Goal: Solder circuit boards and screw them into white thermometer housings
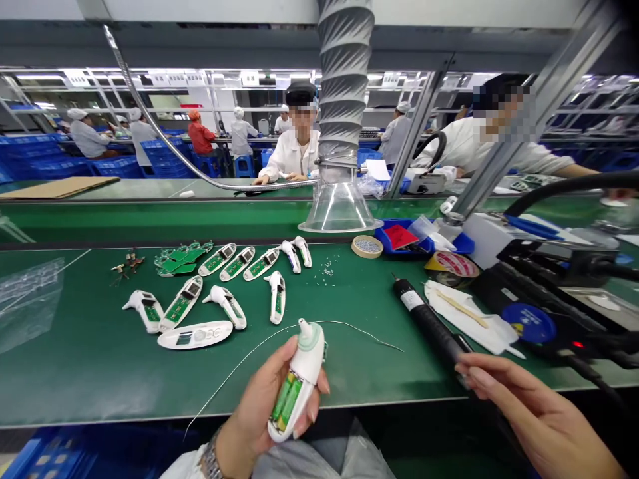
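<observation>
My left hand is wrapped round a white ear thermometer, its nozzle pointing up. The battery bay faces me, with green batteries inside. My right hand pinches the rear end of a black electric screwdriver, whose bit points away to the left over the green bench. A thin wire of solder curves across the bench behind the thermometer. Further left lie several opened thermometer housings with green circuit boards, among them one half shell, and a white cover.
Loose circuit boards and tiny screws lie at the back, near a round tub. A clear extraction hood hangs over the bench. Tape, a blue bin and black equipment crowd the right. Co-workers sit opposite.
</observation>
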A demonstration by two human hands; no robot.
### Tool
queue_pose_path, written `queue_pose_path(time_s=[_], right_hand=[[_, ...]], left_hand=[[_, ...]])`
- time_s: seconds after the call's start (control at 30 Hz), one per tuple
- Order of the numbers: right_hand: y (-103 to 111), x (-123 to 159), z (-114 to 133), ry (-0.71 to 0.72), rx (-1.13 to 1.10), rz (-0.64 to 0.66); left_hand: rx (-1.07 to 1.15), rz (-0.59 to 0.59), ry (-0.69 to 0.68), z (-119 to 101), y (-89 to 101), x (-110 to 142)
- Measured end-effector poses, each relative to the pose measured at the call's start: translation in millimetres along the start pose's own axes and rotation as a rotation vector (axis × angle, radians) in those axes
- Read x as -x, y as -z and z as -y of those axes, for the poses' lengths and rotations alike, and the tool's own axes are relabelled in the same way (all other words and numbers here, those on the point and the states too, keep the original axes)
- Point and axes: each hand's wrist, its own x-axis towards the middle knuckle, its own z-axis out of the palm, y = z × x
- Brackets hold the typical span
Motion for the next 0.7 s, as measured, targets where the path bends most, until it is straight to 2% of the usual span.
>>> queue_pose_path(time_s=[0.13,0.23,0.3,0.4,0.47,0.53,0.63,0.7], right_hand=[[21.8,-16.7,1.3,0.07,0.191,-0.003],[32.1,-32.8,-13.0,0.285,0.377,0.002],[34.4,-42.7,-24.9,0.515,0.531,0.071],[31.9,-56.1,-33.0,0.828,0.852,0.214],[28.1,-65.5,-30.3,0.994,1.026,0.296],[23.7,-76.2,-25.1,1.156,1.096,0.378],[17.9,-91.2,-20.6,1.346,1.071,0.48],[15.3,-95.8,-20.9,1.397,1.017,0.477]], left_hand=[[-0.44,-0.175,-0.285,-21.4,-1.8,12.5],[-0.925,-0.298,-0.431,-27.1,2.6,11.1],[-1.23,-0.277,-0.554,-22.2,7.2,3.7],[-1.534,-0.109,-0.699,-8.7,10.9,-10.0],[-1.648,-0.032,-0.717,-1.0,9.6,-16.9],[-1.686,-0.001,-0.694,3.7,6.4,-20.8],[-1.663,-0.019,-0.643,6.5,2.1,-22.9],[-1.647,-0.055,-0.608,7.5,0.9,-23.3]])
